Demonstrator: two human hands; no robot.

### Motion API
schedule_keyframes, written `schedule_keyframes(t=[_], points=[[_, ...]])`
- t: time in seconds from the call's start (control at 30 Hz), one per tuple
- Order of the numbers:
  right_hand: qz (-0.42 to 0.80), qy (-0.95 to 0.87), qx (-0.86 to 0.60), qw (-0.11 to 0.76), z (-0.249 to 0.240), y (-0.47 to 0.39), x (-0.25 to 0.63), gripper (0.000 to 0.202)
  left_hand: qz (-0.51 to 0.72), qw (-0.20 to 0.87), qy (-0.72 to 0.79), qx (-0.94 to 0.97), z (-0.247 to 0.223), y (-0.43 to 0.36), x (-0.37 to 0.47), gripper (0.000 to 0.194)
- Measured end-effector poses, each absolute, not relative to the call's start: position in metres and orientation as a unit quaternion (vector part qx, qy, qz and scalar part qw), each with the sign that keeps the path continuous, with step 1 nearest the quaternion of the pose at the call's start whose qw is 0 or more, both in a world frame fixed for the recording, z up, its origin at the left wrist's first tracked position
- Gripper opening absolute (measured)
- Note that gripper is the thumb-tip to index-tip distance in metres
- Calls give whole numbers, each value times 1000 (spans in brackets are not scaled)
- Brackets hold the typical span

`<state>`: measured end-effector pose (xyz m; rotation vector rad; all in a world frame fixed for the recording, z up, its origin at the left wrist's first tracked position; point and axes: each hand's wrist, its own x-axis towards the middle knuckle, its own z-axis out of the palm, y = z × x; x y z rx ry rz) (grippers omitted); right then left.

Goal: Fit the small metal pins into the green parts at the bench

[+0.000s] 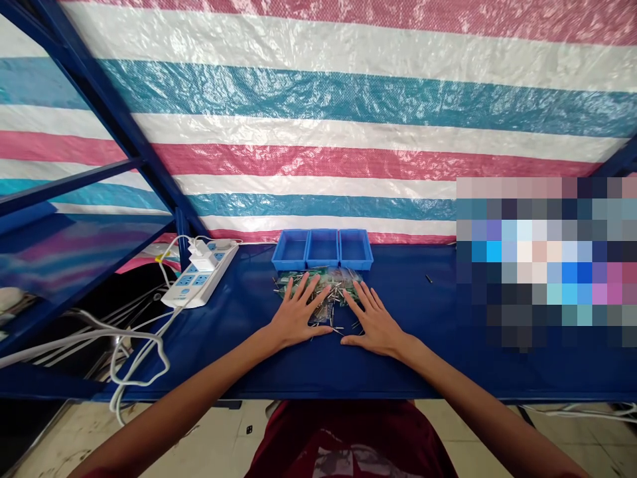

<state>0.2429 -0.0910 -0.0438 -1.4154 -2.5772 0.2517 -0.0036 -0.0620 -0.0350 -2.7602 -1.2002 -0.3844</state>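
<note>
Both my hands lie palm down with fingers spread on a pile of small metal pieces point(330, 307), which look like screws or pins; their exact kind is too small to tell. My left hand point(297, 315) covers the pile's left side, and my right hand point(374, 321) rests on its right side. The thumbs point toward each other at the near edge, a little apart. Clear plastic and green bits point(326, 273) show among the pieces beyond my fingers. Right behind the pile stand three joined blue bins point(322, 248), with nothing visible inside them.
A white power strip point(199, 275) with a plugged-in charger sits at the table's left. White cables point(142, 355) loop over the left edge. One small dark piece point(428, 279) lies right on the blue table point(239, 345). The far right is pixelated. Striped sheeting point(348, 99) hangs behind.
</note>
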Motion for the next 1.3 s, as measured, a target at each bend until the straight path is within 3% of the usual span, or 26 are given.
schedule_keyframes(t=[0.47, 0.9, 1.3], points=[[7, -873, -469, 131, -49, -64, 224, 91, -123, 49, -416, -900, -39, -40, -6, 83], [-4, -883, -449, 133, -48, -60, 240, 106, -83, 43, -301, -949, -22, -23, -50, 95], [4, -871, -470, 143, -50, -50, 226, 91, -105, 65, -334, -935, -28, -17, -39, 74]])
